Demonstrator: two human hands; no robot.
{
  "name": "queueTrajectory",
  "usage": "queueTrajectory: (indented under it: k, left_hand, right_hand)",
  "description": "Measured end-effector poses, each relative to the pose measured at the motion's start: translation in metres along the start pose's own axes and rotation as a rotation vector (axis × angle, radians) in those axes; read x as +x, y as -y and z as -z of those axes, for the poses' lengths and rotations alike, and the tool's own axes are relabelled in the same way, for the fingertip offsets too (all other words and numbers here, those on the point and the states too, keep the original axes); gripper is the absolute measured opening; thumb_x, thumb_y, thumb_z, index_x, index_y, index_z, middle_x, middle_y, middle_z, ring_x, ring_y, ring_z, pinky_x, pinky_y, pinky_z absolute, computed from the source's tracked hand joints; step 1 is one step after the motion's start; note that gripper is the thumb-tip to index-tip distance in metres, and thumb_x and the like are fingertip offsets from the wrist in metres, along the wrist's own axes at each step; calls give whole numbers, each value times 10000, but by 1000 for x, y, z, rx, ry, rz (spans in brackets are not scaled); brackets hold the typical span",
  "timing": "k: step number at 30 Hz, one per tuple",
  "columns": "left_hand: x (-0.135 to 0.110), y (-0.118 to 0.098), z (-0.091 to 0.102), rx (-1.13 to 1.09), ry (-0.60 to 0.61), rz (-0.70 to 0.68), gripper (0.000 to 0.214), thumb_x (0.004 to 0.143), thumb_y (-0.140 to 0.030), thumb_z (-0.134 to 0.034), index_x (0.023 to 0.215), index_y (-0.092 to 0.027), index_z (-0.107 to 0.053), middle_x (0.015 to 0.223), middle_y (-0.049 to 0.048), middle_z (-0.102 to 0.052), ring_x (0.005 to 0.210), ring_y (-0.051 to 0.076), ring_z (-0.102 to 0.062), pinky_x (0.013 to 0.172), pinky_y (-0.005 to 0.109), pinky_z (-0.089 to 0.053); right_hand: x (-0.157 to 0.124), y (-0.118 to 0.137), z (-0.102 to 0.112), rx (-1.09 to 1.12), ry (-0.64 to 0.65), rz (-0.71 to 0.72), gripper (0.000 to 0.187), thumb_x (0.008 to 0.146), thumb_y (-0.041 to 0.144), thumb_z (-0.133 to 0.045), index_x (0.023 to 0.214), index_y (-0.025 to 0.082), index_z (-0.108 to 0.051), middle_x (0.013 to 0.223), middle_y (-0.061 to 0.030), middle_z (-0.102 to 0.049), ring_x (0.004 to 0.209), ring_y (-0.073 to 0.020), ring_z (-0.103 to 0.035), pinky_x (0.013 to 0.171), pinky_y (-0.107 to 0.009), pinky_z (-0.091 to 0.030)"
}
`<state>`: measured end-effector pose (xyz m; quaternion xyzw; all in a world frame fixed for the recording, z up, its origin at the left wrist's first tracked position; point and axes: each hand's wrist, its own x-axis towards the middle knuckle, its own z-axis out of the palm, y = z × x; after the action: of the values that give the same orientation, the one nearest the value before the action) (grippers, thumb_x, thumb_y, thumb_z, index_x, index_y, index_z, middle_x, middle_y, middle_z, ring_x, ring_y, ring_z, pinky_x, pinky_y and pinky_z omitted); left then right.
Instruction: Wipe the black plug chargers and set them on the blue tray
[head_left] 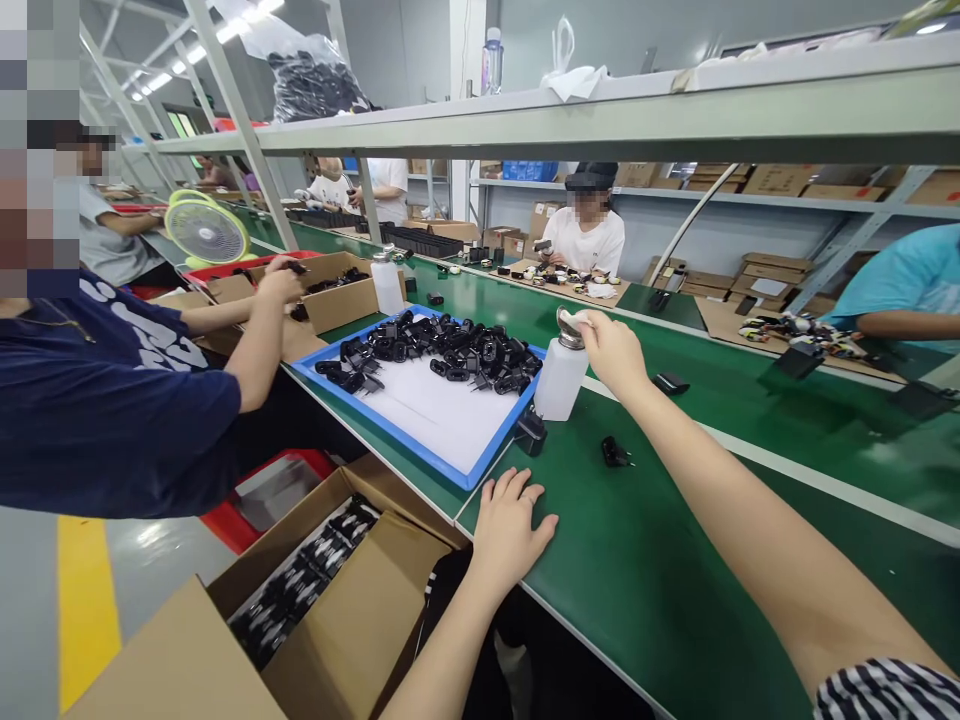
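Observation:
My right hand [616,355] pinches a small white cloth [576,320] against the metal top of a white plastic dispenser bottle [561,380], which stands upright on the green table. My left hand [511,528] rests palm down at the near table edge, fingers spread, holding nothing. Just behind it a black power adapter [531,434] stands by the tray's corner. Another black adapter with two pins [615,452] lies to the right. The blue-rimmed tray [471,478] left of the bottle bears a heap of black plug adapters [487,350].
An open carton [330,590] of packed black parts stands below the table at left. A co-worker's hand [281,282] holds a black piece over another carton [341,308]. A second bottle [387,285] stands behind the tray. A long shelf [525,125] crosses overhead.

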<state>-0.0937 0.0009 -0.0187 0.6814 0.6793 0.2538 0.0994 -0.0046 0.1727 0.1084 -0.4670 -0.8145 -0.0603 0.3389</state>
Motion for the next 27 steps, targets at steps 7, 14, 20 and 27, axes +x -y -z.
queueTrajectory:
  k: [7,14,20,27]
  left_hand:
    - [0,0,0,8,0,-19,304,715,-338,-428,970,-198,-518,1141,51,-455,1097,231,-326,897,433,-261]
    - [0,0,-1,-6,-25,-11,289,710,-325,-442,956,-197,-522,1134,52,-462,1096,233,-334,897,439,-263]
    - [-2,6,1,-179,-111,-20,308,739,-317,-403,1012,-189,-471,1116,54,-477,1030,165,-420,879,349,-327]
    - [-1,8,-8,22,-132,-85,278,727,-336,-422,939,-189,-524,1073,62,-505,1018,207,-430,868,378,-333]
  right_hand:
    - [-6,1,-3,-52,91,90,342,769,149,-259,1019,151,-493,1022,-77,-544,928,-222,-470,855,-392,-247]
    - [4,-4,25,320,-12,-160,268,762,216,-332,904,144,-547,875,-75,-594,808,-215,-526,699,-340,-385]
    - [-53,-16,57,830,435,-534,179,700,251,-439,740,122,-556,780,-82,-608,670,-181,-563,578,-287,-438]
    - [-89,-116,33,219,334,-687,501,583,275,-593,1042,128,-456,1135,-134,-433,1043,-258,-386,849,-333,-318]
